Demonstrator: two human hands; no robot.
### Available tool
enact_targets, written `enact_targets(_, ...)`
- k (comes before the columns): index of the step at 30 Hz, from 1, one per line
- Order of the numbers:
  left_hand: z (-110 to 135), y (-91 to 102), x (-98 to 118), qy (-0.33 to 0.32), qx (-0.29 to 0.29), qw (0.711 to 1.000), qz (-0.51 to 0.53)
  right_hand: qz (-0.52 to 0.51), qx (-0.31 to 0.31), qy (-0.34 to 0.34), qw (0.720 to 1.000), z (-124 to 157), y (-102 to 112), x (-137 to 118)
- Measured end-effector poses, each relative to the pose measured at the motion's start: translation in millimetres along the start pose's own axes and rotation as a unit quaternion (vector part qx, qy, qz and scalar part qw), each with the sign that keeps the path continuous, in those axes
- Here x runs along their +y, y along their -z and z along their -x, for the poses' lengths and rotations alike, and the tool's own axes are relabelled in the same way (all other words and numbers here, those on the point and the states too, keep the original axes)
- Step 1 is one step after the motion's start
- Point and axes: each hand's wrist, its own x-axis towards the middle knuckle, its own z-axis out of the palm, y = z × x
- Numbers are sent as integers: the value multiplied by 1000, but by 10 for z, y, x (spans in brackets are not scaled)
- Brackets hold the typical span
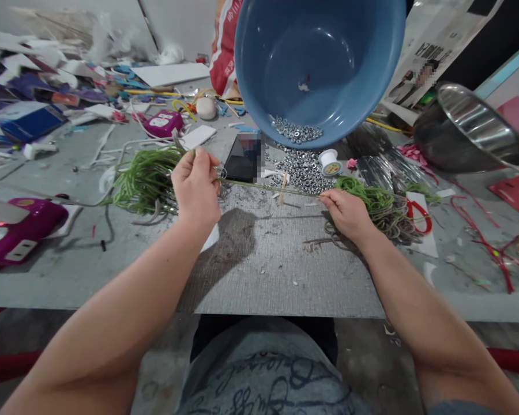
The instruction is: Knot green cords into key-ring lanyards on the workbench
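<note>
A thin green cord [263, 185] is stretched nearly level above the table between my two hands. My left hand [198, 183] pinches its left end, with the thumb pressed against the curled fingers. At the cord's other end, my right hand [345, 212] holds it between closed fingertips, lower and closer to the table. Just left of my left hand lies a bundle of green cords [145, 178]. A second bundle of green and grey cords [383, 207] lies beside and behind my right hand. Loose silver metal rings or beads [303, 172] are heaped beyond the cord.
A large blue basin [315, 69] leans tilted at the back. Near it are a phone [241, 157], a white spool [330, 162] and a steel bowl [476, 127]. Red-handled scissors [419, 216] lie right. Purple devices [26, 227] and scraps stand left.
</note>
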Motion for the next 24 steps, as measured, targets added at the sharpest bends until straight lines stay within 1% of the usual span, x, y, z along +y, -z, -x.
enact_targets(1, -4, 6, -23, -28, -21, 997, -71, 5, 3, 12, 1000, -1, 2, -5)
enact_targets(2, 6, 9, -47, -61, -57, 985, -154, 11, 5, 28, 1000, 0, 1, -22)
enact_targets(3, 29, 6, -68, -99, -100, 961, -240, 16, 6, 47, 999, 4, -2, -49)
enact_targets(4, 67, 1, -82, -141, -147, 923, -325, 22, 5, 69, 997, 9, -6, -82)
enact_targets(5, 119, -8, -88, -196, -164, 888, -382, 27, 4, 92, 995, 15, -12, -120)
enact_targets(6, 182, -18, -85, -252, -168, 862, -407, 31, 2, 116, 993, 22, -18, -159)
enact_targets(7, 251, -28, -75, -297, -181, 843, -411, 34, -1, 137, 990, 28, -26, -197)
enact_targets(8, 323, -39, -63, -329, -199, 833, -398, 36, -4, 154, 987, 34, -35, -233)
enact_targets(9, 393, -50, -51, -342, -227, 831, -375, 38, -7, 167, 985, 39, -44, -265)
enact_targets(10, 456, -62, -45, -331, -264, 839, -343, 39, -9, 176, 984, 44, -52, -294)
enact_targets(11, 509, -76, -47, -300, -302, 849, -314, 40, -10, 183, 982, 49, -61, -318)
enact_targets(12, 551, -93, -58, -259, -346, 853, -294, 41, -9, 189, 981, 54, -69, -340)
enact_targets(14, 600, -136, -102, -180, -427, 848, -258, 37, -2, 201, 979, 64, -80, -377)
enact_targets(15, 611, -160, -129, -143, -455, 843, -247, 33, 3, 207, 978, 68, -83, -393)
enact_targets(16, 613, -183, -155, -113, -470, 841, -243, 27, 9, 211, 977, 72, -85, -408)
enact_targets(18, 604, -218, -186, -79, -477, 838, -252, 11, 19, 219, 976, 77, -86, -429)
enact_targets(19, 593, -226, -188, -78, -476, 836, -261, 4, 22, 221, 975, 77, -86, -434)
enact_targets(22, 531, -209, -143, -111, -462, 828, -299, -1, 19, 219, 976, 68, -92, -401)
enact_targets(24, 461, -167, -99, -129, -431, 825, -341, 8, 16, 202, 979, 53, -94, -331)
